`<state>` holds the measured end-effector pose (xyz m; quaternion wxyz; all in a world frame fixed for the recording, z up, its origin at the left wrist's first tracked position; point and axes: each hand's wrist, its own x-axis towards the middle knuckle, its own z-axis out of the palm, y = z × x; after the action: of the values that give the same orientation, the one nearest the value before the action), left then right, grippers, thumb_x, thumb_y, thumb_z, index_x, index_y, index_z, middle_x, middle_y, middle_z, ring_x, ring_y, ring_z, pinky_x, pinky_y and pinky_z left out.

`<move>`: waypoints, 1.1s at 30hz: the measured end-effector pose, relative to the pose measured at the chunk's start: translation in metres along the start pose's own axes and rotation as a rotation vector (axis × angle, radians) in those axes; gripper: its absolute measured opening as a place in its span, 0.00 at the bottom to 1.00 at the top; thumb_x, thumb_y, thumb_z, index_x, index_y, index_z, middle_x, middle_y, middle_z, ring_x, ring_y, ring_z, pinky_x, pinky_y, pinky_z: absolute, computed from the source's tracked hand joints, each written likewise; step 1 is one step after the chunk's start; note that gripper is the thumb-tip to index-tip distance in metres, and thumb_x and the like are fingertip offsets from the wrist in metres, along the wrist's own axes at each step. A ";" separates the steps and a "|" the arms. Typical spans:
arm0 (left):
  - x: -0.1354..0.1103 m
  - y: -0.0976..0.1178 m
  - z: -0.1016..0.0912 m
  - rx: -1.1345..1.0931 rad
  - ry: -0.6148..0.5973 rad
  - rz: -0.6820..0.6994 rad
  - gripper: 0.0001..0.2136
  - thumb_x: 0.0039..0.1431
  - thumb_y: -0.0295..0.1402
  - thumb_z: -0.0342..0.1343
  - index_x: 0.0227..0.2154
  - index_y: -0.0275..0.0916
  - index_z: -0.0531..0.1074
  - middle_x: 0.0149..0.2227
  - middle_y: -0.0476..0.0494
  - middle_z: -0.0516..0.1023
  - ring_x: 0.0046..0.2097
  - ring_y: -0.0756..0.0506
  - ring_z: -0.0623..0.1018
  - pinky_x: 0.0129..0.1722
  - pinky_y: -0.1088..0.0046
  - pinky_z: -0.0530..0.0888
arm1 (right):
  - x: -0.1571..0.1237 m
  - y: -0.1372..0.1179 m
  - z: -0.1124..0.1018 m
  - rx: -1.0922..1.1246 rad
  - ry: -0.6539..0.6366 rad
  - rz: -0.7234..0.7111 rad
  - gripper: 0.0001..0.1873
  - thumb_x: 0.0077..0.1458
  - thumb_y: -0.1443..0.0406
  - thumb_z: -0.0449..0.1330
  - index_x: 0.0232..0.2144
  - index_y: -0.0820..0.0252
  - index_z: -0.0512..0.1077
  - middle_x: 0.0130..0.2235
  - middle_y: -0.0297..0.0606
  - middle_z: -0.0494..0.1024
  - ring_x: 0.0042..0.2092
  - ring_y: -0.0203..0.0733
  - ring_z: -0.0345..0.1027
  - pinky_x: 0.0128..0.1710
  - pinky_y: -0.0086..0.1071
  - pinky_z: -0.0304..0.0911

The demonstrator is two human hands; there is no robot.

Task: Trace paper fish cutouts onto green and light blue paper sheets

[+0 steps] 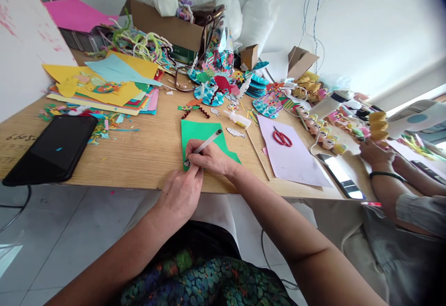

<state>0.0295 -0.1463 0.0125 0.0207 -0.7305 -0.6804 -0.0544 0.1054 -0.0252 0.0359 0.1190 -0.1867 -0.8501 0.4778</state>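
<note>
Right hand [211,157]: grip clamped on a pen [208,141], tip down, barrel slanting up and away from the grip. Pen tip sits on a small cut-out [187,162] just left of the grip, at the near left corner of a green sheet [200,132] that lies under and beyond the grip on the table [146,153]. Left hand [181,192] is just near-side of the right grip, fingers curled, tips at the cut-out; back of hand faces the camera, so cannot tell if that grip pinches the piece or only presses it flat. Progress, judged: cut-out already shows dark marks with some white, so the drawing looks under way, not finished; too small to read more. Rest of the green sheet is unmarked and uncut. Right of the grip: paper fish [236,133], glue bottle [237,119], then scissors [282,138] on a white sheet [292,157], none in hand. Well left of the grip: tablet [55,148]. Far right: co-worker's hand [374,153], apart from this work.
</note>
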 end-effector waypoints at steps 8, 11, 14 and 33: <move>0.000 -0.001 -0.001 0.029 -0.018 0.023 0.16 0.59 0.22 0.40 0.45 0.33 0.70 0.41 0.38 0.73 0.34 0.42 0.77 0.33 0.65 0.71 | 0.000 -0.001 -0.001 -0.008 -0.036 -0.029 0.03 0.47 0.71 0.50 0.25 0.61 0.63 0.24 0.29 0.64 0.28 0.32 0.56 0.28 0.26 0.54; 0.000 -0.001 -0.001 0.019 -0.014 0.010 0.16 0.60 0.22 0.40 0.45 0.33 0.70 0.40 0.38 0.73 0.33 0.42 0.76 0.32 0.64 0.71 | 0.001 -0.002 -0.001 -0.028 -0.045 -0.025 0.03 0.46 0.71 0.50 0.25 0.61 0.63 0.24 0.29 0.64 0.28 0.32 0.56 0.29 0.26 0.54; 0.000 0.000 -0.001 0.019 -0.007 0.013 0.15 0.59 0.22 0.41 0.44 0.33 0.70 0.39 0.38 0.74 0.33 0.42 0.76 0.32 0.64 0.71 | 0.001 -0.004 -0.001 -0.049 -0.049 -0.025 0.03 0.46 0.71 0.50 0.25 0.61 0.63 0.24 0.29 0.64 0.28 0.32 0.55 0.28 0.26 0.53; 0.000 -0.001 0.000 -0.009 -0.034 0.014 0.17 0.60 0.22 0.40 0.47 0.33 0.69 0.41 0.37 0.74 0.33 0.42 0.76 0.32 0.64 0.70 | 0.002 0.001 0.000 -0.016 -0.050 -0.030 0.02 0.45 0.70 0.50 0.24 0.60 0.62 0.24 0.29 0.62 0.28 0.32 0.54 0.27 0.26 0.51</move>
<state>0.0281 -0.1464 0.0126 0.0063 -0.7363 -0.6751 -0.0450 0.1039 -0.0238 0.0354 0.1034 -0.1629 -0.8594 0.4736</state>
